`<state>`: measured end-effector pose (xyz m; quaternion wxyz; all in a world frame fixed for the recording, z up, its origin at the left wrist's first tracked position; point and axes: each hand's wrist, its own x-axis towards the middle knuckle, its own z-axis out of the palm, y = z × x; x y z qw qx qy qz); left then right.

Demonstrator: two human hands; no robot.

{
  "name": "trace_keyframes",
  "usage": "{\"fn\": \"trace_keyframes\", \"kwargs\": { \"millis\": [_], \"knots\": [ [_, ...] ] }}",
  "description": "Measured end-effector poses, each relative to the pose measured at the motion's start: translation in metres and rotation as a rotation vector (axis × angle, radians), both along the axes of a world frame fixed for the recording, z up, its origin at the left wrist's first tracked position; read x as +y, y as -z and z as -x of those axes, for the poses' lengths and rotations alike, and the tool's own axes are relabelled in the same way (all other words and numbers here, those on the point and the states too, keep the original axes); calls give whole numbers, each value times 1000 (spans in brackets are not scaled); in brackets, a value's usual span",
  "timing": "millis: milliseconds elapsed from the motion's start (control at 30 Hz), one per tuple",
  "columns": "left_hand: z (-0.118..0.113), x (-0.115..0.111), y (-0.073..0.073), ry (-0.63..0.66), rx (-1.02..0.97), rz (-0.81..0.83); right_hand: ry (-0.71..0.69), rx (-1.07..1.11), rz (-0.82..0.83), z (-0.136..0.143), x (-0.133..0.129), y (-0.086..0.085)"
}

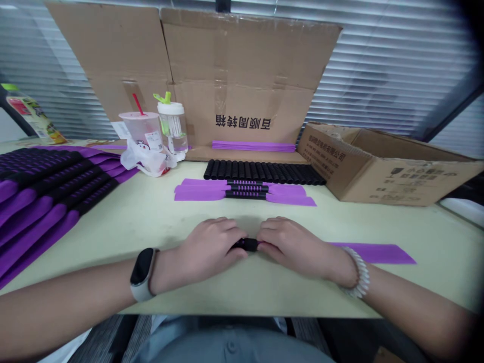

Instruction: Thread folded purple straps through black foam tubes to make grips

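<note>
Near the front of the table, my left hand [214, 248] is closed around a short black tube [250, 245], most of which its fingers hide. My right hand [293, 247] pinches at the tube's right end, where a little purple shows. From behind my right wrist a flat purple strip [378, 253] runs out to the right along the table. Just beyond my hands lie several purple bands [196, 191] with black slotted sleeves [246, 194] round their middles. Behind them is a row of loose black tubes [264, 172].
Sleeved purple bands [56, 217] are piled at the left. A stack of purple strips [253, 146] lies against a standing cardboard sheet [245, 65]. An open carton [401, 176] is at the right. A cup [141, 126], water bottle [173, 126] and drink bottle [36, 116] stand back left.
</note>
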<state>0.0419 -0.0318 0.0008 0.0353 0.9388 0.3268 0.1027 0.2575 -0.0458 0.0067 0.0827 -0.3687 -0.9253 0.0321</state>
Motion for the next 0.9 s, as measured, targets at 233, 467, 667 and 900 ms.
{"fn": "trace_keyframes", "kwargs": {
  "millis": [233,467,667,900],
  "knots": [
    [23,21,-17,-74,37,232,28,40,94,-19,5,-6],
    [33,27,-23,-103,48,311,25,66,144,-27,8,-8],
    [34,27,-18,-102,18,263,4,69,133,-25,7,-7],
    [32,27,-15,-139,5,222,15,57,105,-25,8,-4]
  ]
}}
